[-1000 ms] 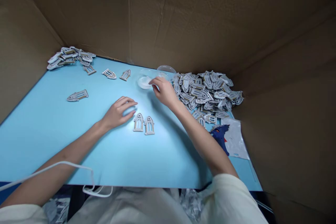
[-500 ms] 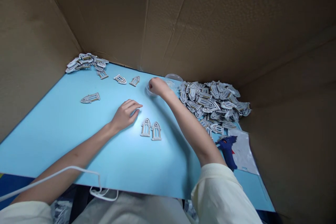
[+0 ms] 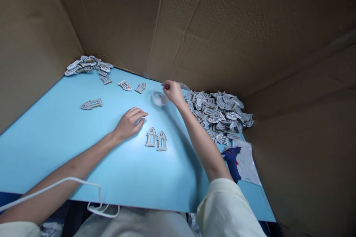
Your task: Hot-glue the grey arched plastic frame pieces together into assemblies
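Note:
My right hand (image 3: 172, 92) is raised beside a small clear plastic cup (image 3: 159, 99) with something whitish inside. Its fingertips are pinched together, and whatever is between them is too small to make out. My left hand (image 3: 130, 123) rests on the blue tabletop with its fingers loosely stretched and nothing in them. To its right, two arched window-shaped pieces (image 3: 156, 140) lie side by side, grey-white with brownish edges. Three more such pieces lie farther off, one of them a loose window piece (image 3: 91, 104) at the left.
A big heap of window pieces (image 3: 219, 113) lies at the right, a smaller heap (image 3: 87, 65) in the far left corner. A blue glue gun (image 3: 233, 161) rests by a plastic bag (image 3: 247, 163). Cardboard walls (image 3: 200, 33) enclose the table; a white cable (image 3: 69, 180) crosses my left forearm.
My right hand has come up out of the clear cup, so the cup's inside now shows. My left hand has hardly moved, and the view has shifted slightly.

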Demonstrator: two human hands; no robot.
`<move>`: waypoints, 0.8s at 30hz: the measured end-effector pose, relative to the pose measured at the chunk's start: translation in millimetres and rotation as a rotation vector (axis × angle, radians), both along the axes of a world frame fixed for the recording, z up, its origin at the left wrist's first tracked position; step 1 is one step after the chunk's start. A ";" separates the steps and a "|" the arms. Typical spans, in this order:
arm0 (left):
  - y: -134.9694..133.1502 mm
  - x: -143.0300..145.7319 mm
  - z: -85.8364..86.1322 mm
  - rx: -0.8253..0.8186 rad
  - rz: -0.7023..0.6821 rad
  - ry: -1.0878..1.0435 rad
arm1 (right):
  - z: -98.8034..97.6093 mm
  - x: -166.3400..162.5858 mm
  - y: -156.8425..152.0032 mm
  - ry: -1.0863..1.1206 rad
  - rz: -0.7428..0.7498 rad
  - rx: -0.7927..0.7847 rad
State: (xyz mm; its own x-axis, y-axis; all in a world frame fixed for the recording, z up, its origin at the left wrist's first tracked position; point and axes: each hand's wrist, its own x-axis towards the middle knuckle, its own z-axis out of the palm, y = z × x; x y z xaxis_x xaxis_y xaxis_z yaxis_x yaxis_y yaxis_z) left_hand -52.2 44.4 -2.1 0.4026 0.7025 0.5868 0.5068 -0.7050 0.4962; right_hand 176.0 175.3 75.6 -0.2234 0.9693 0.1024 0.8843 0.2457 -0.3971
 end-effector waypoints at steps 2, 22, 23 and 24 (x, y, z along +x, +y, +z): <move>-1.1 0.1 1.6 -0.013 -0.002 -0.028 | 0.0 12.4 -17.6 0.194 -0.022 -0.014; -38.9 36.6 2.2 -0.230 -0.259 0.316 | -75.4 34.8 -208.7 0.711 0.019 -0.153; -38.6 36.0 2.0 -0.234 -0.258 0.308 | -74.9 34.9 -209.4 0.695 0.016 -0.153; -38.3 35.6 1.7 -0.239 -0.256 0.298 | -74.6 35.1 -209.9 0.686 0.013 -0.155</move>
